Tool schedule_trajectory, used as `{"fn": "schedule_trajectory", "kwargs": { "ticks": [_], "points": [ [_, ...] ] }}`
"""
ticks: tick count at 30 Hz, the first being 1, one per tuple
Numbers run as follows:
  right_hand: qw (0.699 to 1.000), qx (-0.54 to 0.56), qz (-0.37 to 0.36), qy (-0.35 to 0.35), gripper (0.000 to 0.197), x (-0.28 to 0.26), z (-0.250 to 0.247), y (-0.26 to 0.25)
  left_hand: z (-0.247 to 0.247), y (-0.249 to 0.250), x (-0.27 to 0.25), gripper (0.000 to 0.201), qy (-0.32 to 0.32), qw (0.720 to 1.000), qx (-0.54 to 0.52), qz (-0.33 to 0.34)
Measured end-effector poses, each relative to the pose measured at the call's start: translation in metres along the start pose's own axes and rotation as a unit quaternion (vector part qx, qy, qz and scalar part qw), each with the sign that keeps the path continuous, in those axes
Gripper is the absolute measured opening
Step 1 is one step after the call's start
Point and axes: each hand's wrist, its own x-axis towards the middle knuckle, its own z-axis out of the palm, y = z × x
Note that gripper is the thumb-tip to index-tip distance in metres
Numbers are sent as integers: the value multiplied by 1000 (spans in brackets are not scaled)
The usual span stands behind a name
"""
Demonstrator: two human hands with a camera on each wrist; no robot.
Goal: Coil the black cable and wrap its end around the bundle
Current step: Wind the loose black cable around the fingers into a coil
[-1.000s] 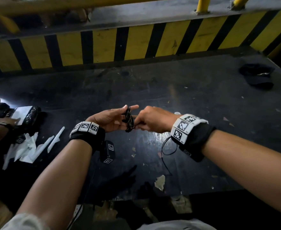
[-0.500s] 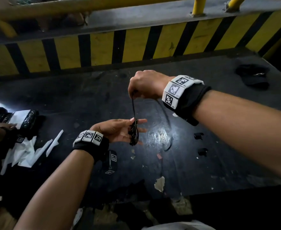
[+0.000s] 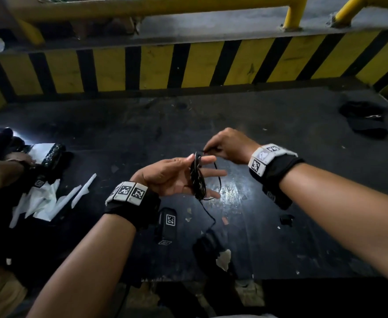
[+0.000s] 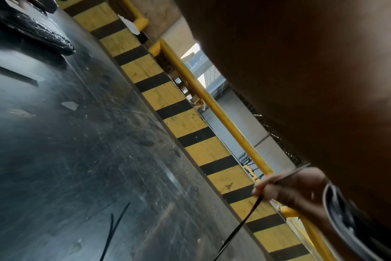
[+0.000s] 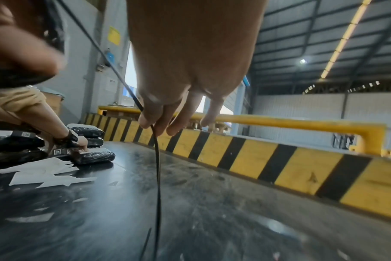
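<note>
While the black cable (image 3: pixel 197 177) sits as a tight stack of loops around the straight, spread fingers (image 3: pixel 207 159) of the left hand (image 3: pixel 172 177), the step in hand looks like laying on one more turn, and it will go best if each pass lands flat beside the last one instead of crossing it. The right hand (image 3: pixel 228 145), just beyond the bundle, pinches the free strand between thumb and fingertip, its other digits loosely curled; a light, steady pull there should keep the coil from springing off. The left fingers want to stay stiff and parted so the loops keep one size. Enough tail must be saved for the final wrap round the bundle's middle. The cable is thin, dark and glossy, catching pale glints; a slack length hangs from the coil down toward the black worktop (image 3: pixel 280 125), held clear above it. Torn white paper scraps (image 3: pixel 43 200) lie well to the left.
</note>
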Motion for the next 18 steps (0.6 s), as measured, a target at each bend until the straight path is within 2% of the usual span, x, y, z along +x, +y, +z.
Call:
{"fn": "schedule_trajectory", "kwargs": {
  "ticks": [4,8,12,18],
  "points": [
    [993,116,17,-4,12,-25,39,-5,-1,7,5,45,8,999,-23,35],
    [987,157,20,-27,15,-39,74,-12,-3,15,13,43,-11,997,-25,73],
    [985,164,5,-57,16,-56,92,-15,-13,27,18,45,2,996,-8,84],
    [988,116,-54,-88,14,-66,85,-23,-34,22,24,54,93,991,-33,89]
  ]
}}
